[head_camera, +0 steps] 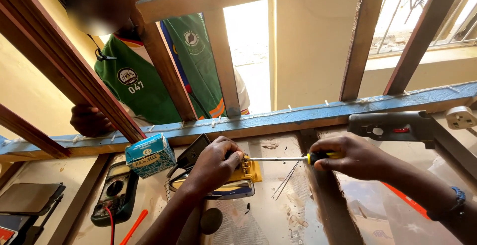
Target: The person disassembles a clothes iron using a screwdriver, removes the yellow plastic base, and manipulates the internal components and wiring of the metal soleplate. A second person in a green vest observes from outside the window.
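Left hand point(214, 164) clenched over the yellow part point(248, 170); right grip point(348, 156) holds the screwdriver point(283, 159) level against it

The left hand point(214, 164) clasps a yellow terminal block point(247, 168) atop a clothes iron point(223, 188); at three o'clock the right hand point(348, 156) drives a screwdriver point(285, 159) into it; at nine o'clock sit a small box point(149, 154) and multimeter point(115, 193).

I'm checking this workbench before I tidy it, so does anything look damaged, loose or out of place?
A few thin loose wires lie scattered under the screwdriver, apart from the yellow part the left hand steadies. The right hand grips the screwdriver handle. Nothing else stands out.
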